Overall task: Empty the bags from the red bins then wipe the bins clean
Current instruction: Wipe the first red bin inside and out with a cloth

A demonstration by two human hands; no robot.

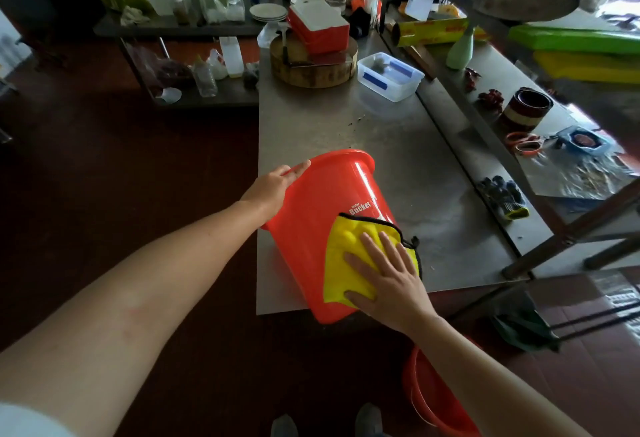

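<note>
A red bin (322, 208) printed "Bucket" lies tipped on its side on the near corner of a steel table (398, 131), its mouth facing away and its base overhanging the near edge. My left hand (273, 190) rests on the bin's upper left side near the rim, fingers mostly straight. My right hand (384, 273) lies flat, fingers spread, pressing a yellow cloth (346, 246) with black trim against the bin's side near the base. A second red bin (436, 398) stands on the floor at lower right, partly hidden by my right forearm.
On the table's far end sit a round wooden block (311, 69) with a red-and-white box (320, 26) on it and a clear plastic container (389, 76). Dark gloves (504, 195), scissors (524, 143) and clutter lie on the right. A cluttered shelf stands at far left.
</note>
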